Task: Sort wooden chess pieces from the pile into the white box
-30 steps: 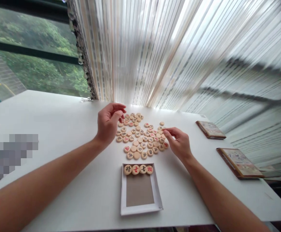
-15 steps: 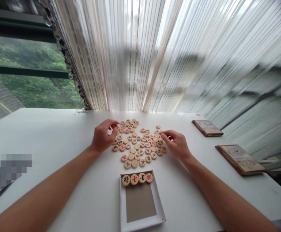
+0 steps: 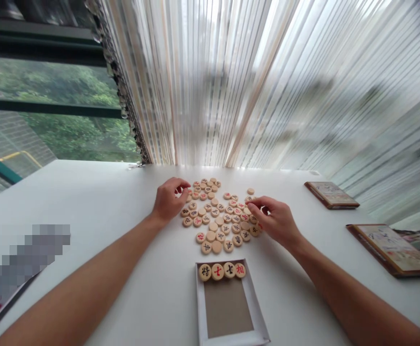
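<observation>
Lower than one second ago, your left hand (image 3: 169,199) curls beside the round pieces (image 3: 226,218) on the table (image 3: 152,293); your right hand (image 3: 275,218) bends at their right side. Whether either grips one, I cannot tell.

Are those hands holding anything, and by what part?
I can't tell: the left hand and right hand are both curled beside the round pieces, too small here to show any grip.

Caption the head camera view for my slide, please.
Left hand and right hand flank scattered round pieces; four more pieces line one end of a white box.
</observation>
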`<control>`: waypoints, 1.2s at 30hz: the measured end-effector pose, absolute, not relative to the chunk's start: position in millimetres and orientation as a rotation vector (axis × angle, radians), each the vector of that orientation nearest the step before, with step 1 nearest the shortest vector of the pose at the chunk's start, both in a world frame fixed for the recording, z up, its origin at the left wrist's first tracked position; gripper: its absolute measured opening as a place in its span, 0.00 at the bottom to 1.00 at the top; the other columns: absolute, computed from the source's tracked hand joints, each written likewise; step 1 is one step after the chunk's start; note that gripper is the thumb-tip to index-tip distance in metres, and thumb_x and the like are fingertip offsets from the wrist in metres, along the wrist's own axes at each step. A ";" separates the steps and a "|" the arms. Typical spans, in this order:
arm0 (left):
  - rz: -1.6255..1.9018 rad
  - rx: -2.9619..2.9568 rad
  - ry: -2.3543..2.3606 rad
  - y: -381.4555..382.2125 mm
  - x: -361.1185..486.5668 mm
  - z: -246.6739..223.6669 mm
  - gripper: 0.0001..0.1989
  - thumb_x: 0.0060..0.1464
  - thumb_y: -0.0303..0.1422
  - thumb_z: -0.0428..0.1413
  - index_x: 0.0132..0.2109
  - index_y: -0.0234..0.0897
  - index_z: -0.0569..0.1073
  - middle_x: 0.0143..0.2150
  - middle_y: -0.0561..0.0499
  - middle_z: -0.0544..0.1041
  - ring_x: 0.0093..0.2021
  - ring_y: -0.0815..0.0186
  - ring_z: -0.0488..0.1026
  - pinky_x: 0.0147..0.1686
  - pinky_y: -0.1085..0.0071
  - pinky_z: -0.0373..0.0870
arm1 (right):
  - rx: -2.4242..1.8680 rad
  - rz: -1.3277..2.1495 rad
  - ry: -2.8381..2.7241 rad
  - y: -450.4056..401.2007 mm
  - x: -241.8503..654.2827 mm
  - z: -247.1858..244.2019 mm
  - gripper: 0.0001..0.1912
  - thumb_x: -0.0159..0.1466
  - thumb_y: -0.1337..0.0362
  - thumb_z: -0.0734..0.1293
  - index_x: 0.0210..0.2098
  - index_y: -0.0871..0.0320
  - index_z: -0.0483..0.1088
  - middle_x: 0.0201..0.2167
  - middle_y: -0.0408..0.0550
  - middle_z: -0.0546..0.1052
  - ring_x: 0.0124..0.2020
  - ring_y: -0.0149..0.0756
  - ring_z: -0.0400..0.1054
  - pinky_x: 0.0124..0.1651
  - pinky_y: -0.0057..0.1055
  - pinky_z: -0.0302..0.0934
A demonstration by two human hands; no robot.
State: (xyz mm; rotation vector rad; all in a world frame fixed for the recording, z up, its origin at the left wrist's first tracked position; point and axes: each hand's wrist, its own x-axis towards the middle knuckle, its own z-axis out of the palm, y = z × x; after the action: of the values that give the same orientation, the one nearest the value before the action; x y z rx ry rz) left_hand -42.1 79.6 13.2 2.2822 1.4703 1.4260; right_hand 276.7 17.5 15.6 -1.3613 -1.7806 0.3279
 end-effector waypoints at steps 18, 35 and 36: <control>1.361 2.438 1.284 74.0 -35.1 5.0 0.07 0.60 0.24 0.56 0.40 0.35 0.80 0.38 0.47 0.80 0.37 0.61 0.77 0.39 0.66 0.74 | -1.343 0.312 -2.353 103.8 169.1 33.9 0.06 0.64 0.65 0.74 0.36 0.60 0.85 0.36 0.54 0.80 0.37 0.42 0.73 0.44 0.35 0.63; 1.436 2.381 1.199 72.3 -34.8 5.4 0.08 0.60 0.24 0.56 0.40 0.34 0.80 0.38 0.47 0.80 0.35 0.63 0.76 0.38 0.66 0.73 | -1.228 0.904 -1.723 57.6 202.8 47.1 0.13 0.59 0.57 0.78 0.40 0.58 0.82 0.30 0.49 0.82 0.30 0.38 0.73 0.36 0.36 0.65; 1.450 2.368 1.185 71.4 -33.9 5.3 0.07 0.60 0.24 0.56 0.40 0.34 0.80 0.38 0.47 0.80 0.35 0.63 0.76 0.38 0.66 0.73 | -1.217 0.986 -1.652 48.8 208.2 46.7 0.15 0.57 0.55 0.79 0.39 0.58 0.82 0.30 0.49 0.82 0.29 0.38 0.74 0.35 0.36 0.66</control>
State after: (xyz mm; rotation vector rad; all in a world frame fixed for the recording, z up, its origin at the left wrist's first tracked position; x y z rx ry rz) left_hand -33.9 71.4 5.3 2.3678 1.1851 1.4499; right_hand 208.2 48.8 46.7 -1.2170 -1.6516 0.9859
